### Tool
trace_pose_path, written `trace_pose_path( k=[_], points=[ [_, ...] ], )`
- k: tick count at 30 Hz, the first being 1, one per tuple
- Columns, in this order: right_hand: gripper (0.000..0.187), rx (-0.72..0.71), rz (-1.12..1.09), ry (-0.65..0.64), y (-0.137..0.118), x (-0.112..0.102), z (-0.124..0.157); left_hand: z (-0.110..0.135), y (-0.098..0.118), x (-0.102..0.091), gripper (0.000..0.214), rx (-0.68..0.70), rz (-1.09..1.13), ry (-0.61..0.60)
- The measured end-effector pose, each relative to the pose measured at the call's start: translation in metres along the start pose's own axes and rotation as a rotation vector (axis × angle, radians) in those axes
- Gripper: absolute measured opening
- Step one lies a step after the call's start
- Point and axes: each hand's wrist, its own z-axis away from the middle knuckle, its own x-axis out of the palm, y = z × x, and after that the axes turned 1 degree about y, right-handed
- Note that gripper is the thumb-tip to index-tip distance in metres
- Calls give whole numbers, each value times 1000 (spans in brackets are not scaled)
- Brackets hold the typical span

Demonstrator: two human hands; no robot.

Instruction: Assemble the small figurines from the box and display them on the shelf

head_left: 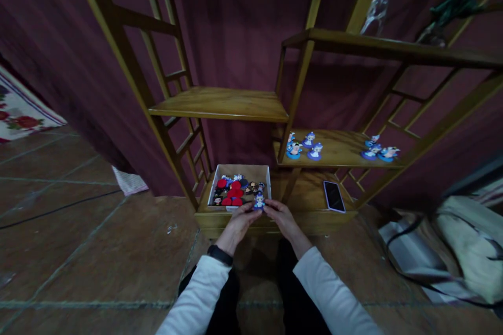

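Person crouches in front of a low wooden shelf unit [220,103], white sleeves and dark trousers visible at bottom of view.

Left hand [240,220] and right hand [281,218] meet at the front edge of the bottom shelf. Between them: one small blue figurine [259,201], upright, white and dark detail on top. Fingertips of both hands are pinched together on it, left from the left side, right from the right. A dark watch [220,255] sits on the left wrist.

The figurine is held just in front of an open white cardboard box [267,174] resting on the bottom shelf. Whether it touches the box rim cannot be told. Box holds a jumble of small pieces: red round ones [231,192] toward the left, blue and dark figurines behind and to the right.

To the right of the box, on the same shelf, a smartphone [334,196] lies flat, screen dark, well apart from the hands.

One shelf up on the right: a cluster of matching blue figurines [308,146] standing near the post, and a second cluster [379,151] farther right.

Floor: brown tile. A pale bag [467,243] with a dark strap lies at far right.
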Motion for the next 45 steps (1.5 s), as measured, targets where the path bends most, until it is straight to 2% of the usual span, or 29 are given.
trace_pose_path(
  k=[5,10,18,22,26,31,34,39,45],
  points=[
    [43,-12,-40,-40,2,-4,23,25,-1,5,39,-20,-52,-8],
    [43,-11,-74,-67,3,-5,39,45,-3,14,37,25,-181,-28],
    [36,-18,-81,-155,2,-9,48,51,-25,21,46,288,-458,112],
    [32,-24,-85,-132,0,-9,48,52,-35,24,46,460,-748,162],
    [32,-54,-103,-111,7,-12,44,58,-38,30,45,591,-1104,154],
    [29,-108,-60,-127,17,-18,38,69,-36,36,48,584,-1603,149],
    [29,-130,-28,-141,20,-20,37,72,-31,38,47,604,-1808,118],
    [32,-155,30,-109,22,-20,37,72,-24,38,46,657,-1925,43],
    [31,-183,109,-86,23,-20,37,70,-25,39,48,639,-1951,55]
  ],
)
